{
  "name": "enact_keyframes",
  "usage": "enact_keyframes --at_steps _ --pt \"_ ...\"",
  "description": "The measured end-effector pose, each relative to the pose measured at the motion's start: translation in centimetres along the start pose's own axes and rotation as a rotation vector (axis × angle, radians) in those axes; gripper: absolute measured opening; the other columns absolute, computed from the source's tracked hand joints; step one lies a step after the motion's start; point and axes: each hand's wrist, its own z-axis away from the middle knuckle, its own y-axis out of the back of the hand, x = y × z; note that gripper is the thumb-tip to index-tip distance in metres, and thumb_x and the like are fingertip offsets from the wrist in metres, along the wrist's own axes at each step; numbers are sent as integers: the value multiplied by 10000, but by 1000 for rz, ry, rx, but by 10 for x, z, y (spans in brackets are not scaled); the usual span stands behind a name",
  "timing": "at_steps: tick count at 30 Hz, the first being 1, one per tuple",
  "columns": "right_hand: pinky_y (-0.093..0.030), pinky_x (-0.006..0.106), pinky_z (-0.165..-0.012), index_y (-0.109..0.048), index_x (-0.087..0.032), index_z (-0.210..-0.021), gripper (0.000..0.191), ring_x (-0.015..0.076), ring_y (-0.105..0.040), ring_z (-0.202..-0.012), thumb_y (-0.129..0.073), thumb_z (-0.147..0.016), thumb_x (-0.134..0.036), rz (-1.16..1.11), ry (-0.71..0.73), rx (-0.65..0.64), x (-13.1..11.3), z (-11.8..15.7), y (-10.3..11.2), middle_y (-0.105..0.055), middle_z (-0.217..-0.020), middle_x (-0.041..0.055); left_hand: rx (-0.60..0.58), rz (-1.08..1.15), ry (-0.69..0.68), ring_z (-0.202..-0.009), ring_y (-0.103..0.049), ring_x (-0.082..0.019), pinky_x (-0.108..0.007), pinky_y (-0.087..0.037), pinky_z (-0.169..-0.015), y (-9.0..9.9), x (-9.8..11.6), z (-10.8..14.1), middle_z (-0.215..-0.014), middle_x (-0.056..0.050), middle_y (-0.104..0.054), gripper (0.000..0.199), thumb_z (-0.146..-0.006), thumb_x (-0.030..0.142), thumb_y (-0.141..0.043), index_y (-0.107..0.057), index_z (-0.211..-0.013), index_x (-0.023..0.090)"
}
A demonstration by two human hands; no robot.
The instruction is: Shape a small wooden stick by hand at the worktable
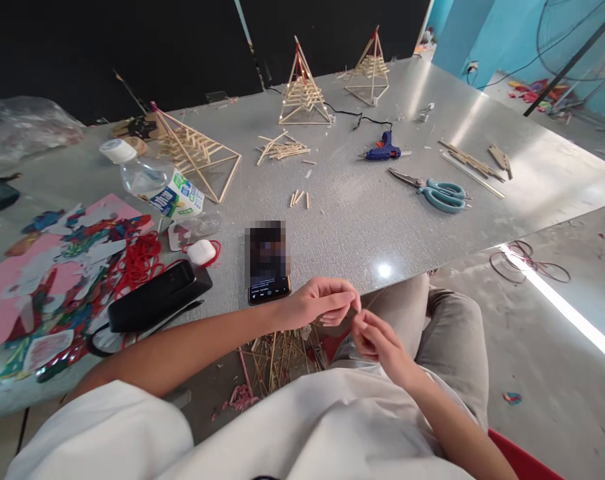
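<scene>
My left hand (322, 305) hovers at the table's near edge, with fingers curled and thumb pressed against them. Just right of it, above my lap, my right hand (383, 343) is closed in a pinch. The fingertips of both hands come together, and whatever may lie between them is too small to make out. Nearest to my left hand is a smartphone (267, 263) lying on the table with its screen lit. Beyond it lie a few short stick pieces (299, 199) and a pile of thin wooden sticks (285, 148).
Stick pyramids (197, 153) stand at the left and back. A glue gun (383, 148), scissors (437, 192) and wooden strips (472, 160) lie to the right. A tilted bottle (157, 183), red cord (139, 260) and black case (155, 297) are left. Sticks (282, 363) fill the space below the edge.
</scene>
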Motion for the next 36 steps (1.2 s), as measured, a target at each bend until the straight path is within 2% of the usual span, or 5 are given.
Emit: enact_keyframes --at_steps 8,12,18,28,36 --pt "-387 289 -648 -682 -146 -896 146 171 -614 -709 -559 -926 -74 1125 106 -257 49 -39 -15 -701 -781 73 47 -4 -47 -541 -302 -96 -244 -258 -526 -5 -3 -2 -595 82 -397 319 -1016 444 -616 -674 -1016 130" --pt "-464 316 -685 -664 -161 -1297 337 194 -665 -796 -554 -984 -99 1224 572 -442 12 -13 -40 -759 -921 63 46 93 -65 -564 -306 -110 -227 -318 -531 -7 -2 -2 -641 70 -406 241 -1002 331 -571 -686 -1070 131" --pt "-518 398 -768 -707 -190 -960 107 251 -692 -896 -632 -1019 -237 1202 1165 -254 -89 -24 -54 -787 -867 69 180 -141 102 -573 -487 -147 -212 -451 -524 -26 8 -5 -576 65 -478 320 -1040 179 -492 -666 -772 196" --pt "-429 553 -1187 -555 -102 -1519 453 350 -430 -1580 -406 -1134 -287 1428 708 -448 -126 -143 -36 -666 -1513 168 -191 -443 -351 -921 -709 -205 -321 -535 -915 -12 -12 -3 -980 -98 -792 140 -978 243 -735 -873 -971 217" --pt "-524 392 -1045 -756 -183 -1130 339 229 -687 -1205 -448 -1131 -325 922 721 -73 -115 -113 21 -783 -1152 113 147 -400 -303 -628 -566 -118 -245 -460 -600 -11 -16 0 -758 -52 -702 377 -1025 456 -673 -846 -1162 151"
